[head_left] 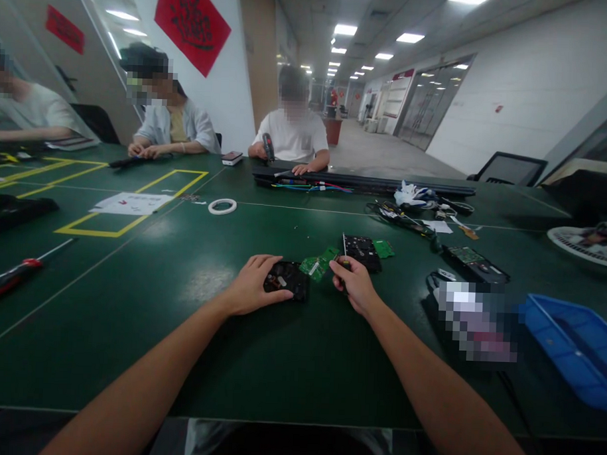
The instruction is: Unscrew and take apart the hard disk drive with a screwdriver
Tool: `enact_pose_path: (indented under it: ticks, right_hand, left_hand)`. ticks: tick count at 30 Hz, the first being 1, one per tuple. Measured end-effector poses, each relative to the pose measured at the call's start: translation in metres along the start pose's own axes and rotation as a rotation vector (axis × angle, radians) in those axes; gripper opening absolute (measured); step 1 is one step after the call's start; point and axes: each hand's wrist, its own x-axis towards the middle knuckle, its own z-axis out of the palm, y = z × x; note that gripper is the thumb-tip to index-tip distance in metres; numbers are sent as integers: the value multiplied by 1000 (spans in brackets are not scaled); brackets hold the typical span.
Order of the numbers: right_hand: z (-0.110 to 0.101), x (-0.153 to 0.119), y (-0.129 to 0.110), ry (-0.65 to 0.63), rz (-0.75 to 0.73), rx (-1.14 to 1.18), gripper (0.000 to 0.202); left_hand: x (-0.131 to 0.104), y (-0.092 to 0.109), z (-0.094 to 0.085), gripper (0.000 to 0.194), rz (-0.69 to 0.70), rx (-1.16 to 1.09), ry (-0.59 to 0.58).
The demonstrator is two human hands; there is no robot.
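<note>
My left hand [256,283] grips a black plastic casing [294,283] lying on the green table, with the fingers along its far side and the thumb across its near side. Part of the casing is hidden under the hand. A small screwdriver [345,245] is held in my right hand [354,282], its thin shaft pointing up and away. Between the hands, a green circuit board [316,266] sits against the casing's right side. Just beyond my right hand lies a second black casing [363,251], with another small green board [383,249] at its right edge.
To the right are a blue tray [573,350], an open black device [474,263] and a cable bundle [401,217]. A red-handled screwdriver [26,267] lies far left. A tape roll [222,206] is beyond my left hand. Several people sit across the table [203,376].
</note>
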Motion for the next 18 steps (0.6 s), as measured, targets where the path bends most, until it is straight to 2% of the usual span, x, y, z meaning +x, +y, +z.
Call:
enact_pose_path:
  ticks: [3, 7, 18]
  right_hand:
    - [-1, 0, 0, -3, 5, -18, 41]
    - [-4, 2, 1, -20, 12, -47, 40]
    - [-10, 7, 2, -26, -15, -115, 38]
  left_hand:
    - [-2, 0, -3, 99, 14, -16, -17]
    - [-3, 1, -5, 100, 57, -47, -21]
    - [2, 22, 11, 97, 94, -46, -28]
